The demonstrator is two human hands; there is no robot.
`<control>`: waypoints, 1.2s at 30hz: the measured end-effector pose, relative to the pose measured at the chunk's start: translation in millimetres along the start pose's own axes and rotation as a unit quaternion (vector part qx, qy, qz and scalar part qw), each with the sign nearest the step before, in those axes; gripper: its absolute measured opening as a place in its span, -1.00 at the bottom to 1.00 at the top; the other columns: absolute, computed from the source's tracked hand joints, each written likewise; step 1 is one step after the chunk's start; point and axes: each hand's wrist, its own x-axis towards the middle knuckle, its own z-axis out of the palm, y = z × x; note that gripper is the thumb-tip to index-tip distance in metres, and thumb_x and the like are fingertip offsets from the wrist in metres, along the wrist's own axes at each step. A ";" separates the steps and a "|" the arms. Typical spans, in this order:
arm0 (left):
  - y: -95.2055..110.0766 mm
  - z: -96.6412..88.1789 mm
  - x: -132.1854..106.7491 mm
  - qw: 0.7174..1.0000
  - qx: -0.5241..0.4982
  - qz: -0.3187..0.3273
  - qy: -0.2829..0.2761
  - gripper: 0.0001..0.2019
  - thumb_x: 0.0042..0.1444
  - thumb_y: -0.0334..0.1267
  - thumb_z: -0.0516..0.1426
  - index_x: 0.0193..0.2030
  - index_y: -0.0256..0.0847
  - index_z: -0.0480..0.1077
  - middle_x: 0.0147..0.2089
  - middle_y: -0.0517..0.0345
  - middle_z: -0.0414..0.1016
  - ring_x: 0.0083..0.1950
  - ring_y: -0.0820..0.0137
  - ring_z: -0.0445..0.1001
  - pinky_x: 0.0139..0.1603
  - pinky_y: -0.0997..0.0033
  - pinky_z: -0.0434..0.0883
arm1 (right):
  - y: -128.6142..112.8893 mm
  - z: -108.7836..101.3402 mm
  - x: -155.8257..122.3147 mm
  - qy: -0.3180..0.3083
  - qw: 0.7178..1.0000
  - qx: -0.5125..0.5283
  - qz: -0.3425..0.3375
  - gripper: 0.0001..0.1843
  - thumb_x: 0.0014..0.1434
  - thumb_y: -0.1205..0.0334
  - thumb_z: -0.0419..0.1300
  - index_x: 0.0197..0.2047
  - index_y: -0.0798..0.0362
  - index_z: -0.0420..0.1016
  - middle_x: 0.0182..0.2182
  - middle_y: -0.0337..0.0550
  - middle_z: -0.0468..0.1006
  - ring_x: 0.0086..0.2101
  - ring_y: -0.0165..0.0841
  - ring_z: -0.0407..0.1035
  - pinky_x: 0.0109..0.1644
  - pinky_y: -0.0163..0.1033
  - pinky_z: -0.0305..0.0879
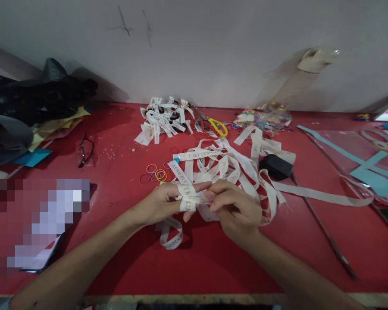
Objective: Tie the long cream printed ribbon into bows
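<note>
A white printed ribbon (187, 199) is looped around the outstretched fingers of my left hand (163, 202), and its tail hangs below toward the red table. My right hand (237, 206) faces it from the right, thumb and fingertips pinching the ribbon close to the loop. Behind both hands lies a tangled heap of the same lettered ribbon (226, 161). Several small coloured elastic bands (161, 175) rest just beyond my left hand. The far ends of the ribbon under my fingers are partly hidden.
Behind sit a pile of tied ribbon bows (164, 118), scissors (217, 127) with yellow and red handles, and plastic packets (271, 118). Eyeglasses (86, 150) and a blurred phone (48, 254) lie left. A thin rod (323, 228) and light-blue strips (338, 153) are right.
</note>
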 end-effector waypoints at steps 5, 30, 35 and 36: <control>-5.7 1.7 -0.7 0.997 -0.057 0.040 -0.014 -0.56 0.17 -0.04 0.05 0.10 -0.26 0.37 -0.50 0.25 0.30 -0.48 0.57 0.16 -0.43 0.58 0.18 | -0.5 -0.1 0.7 -0.003 0.999 0.044 0.009 -0.74 0.06 0.59 0.16 -0.48 0.03 0.39 -0.48 -0.28 0.39 -0.45 -0.48 0.35 -0.42 -0.33 0.26; -0.8 21.8 5.2 0.980 0.066 0.106 0.157 -0.65 0.28 -0.21 -0.08 0.14 -0.15 0.31 0.01 0.04 0.34 0.04 0.37 0.30 0.09 0.38 0.22 | 4.9 9.0 -2.2 -0.039 0.988 -0.042 0.144 -0.80 0.18 0.38 0.10 -0.17 -0.05 0.45 -0.26 -0.22 0.53 -0.25 -0.42 0.43 -0.19 -0.32 0.36; 0.0 22.7 4.8 0.982 0.056 0.111 0.142 -0.64 0.28 -0.22 -0.09 0.18 -0.11 0.28 0.13 0.06 0.29 0.18 0.35 0.21 0.20 0.34 0.14 | 3.3 9.4 -2.9 -0.047 0.988 -0.028 0.143 -0.80 0.19 0.37 0.10 -0.15 -0.04 0.47 -0.32 -0.22 0.52 -0.33 -0.44 0.42 -0.23 -0.33 0.37; -0.3 22.4 4.4 0.983 0.052 0.104 0.140 -0.63 0.28 -0.22 -0.09 0.19 -0.09 0.26 0.14 0.07 0.29 0.19 0.35 0.20 0.21 0.35 0.13 | 3.3 9.2 -3.0 -0.046 0.988 -0.023 0.144 -0.80 0.19 0.37 0.10 -0.14 -0.03 0.47 -0.32 -0.22 0.52 -0.36 -0.45 0.41 -0.27 -0.34 0.38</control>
